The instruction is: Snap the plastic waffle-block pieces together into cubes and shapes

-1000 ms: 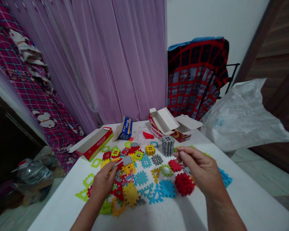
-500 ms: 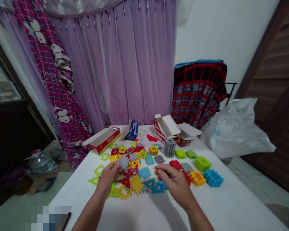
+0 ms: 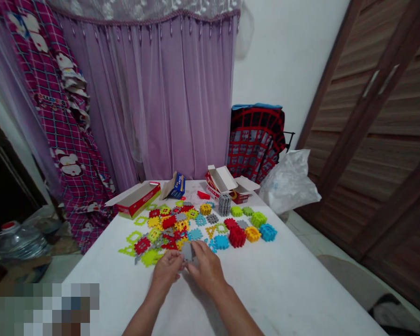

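My left hand (image 3: 168,269) and my right hand (image 3: 207,265) meet low over the near part of the table. Between them they grip a grey interlocking toy tile (image 3: 187,252) with a toothed edge, my fingers closed on its sides. Just beyond lies a loose spread of coloured tiles, among them a red tile (image 3: 142,245), a lime green tile (image 3: 150,257) and a light blue tile (image 3: 195,234). To the right stand sorted stacks: a red stack (image 3: 237,237), a yellow stack (image 3: 252,234), a blue stack (image 3: 268,232) and a tall grey stack (image 3: 224,205).
Along the back of the white table (image 3: 266,284) stand an open red box (image 3: 138,201), a blue box (image 3: 177,185) and another open box (image 3: 241,196). A clear plastic bag (image 3: 289,182) hangs beyond the right edge. A water jug (image 3: 19,240) sits left of the table.
My hands have come together from apart, and my right hand now joins the left at the grey tile. The view has shifted right. The tiles in front of me look rearranged.
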{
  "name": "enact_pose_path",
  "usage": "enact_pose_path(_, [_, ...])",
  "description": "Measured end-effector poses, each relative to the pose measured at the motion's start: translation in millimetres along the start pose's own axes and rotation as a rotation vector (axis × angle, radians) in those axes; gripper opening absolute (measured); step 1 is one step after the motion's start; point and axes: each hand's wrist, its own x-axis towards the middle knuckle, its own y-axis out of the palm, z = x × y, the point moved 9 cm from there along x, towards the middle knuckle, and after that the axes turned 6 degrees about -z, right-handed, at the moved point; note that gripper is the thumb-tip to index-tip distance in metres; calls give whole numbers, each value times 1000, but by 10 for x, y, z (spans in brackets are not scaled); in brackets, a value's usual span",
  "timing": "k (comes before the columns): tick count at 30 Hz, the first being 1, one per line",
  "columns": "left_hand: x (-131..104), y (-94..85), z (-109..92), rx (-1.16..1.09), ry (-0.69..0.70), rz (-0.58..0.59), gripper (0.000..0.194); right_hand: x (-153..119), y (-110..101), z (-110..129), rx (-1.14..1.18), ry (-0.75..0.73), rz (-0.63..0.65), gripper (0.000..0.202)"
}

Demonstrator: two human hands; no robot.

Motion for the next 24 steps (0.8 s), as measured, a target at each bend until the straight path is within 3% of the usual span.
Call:
enact_pose_path(8, [-41,105,-65,19,69,83,42,-9,-140,-27,-114,56,121,49])
enact_pose_path(10, [56,-18,-65,84,141,36,43,-56,-128,-120,-117,65,168,45])
enact_pose_path(13, [210,-351,-125,218,363,-176,42,-58,-168,-296,-136,83,221,43])
enact_pose_path(17, [283,-618,-146,361,592,-381,35,260,-391,-547,-265,156,200,46])
enact_pose_path(20, [336,-681,-75,355,590,-423,38,649,-474,-625,-388,142,201,44])
enact_pose_path(24, [404,-751,35,243,524,-434,39,1009,-249,-667,-504,72,306,42])
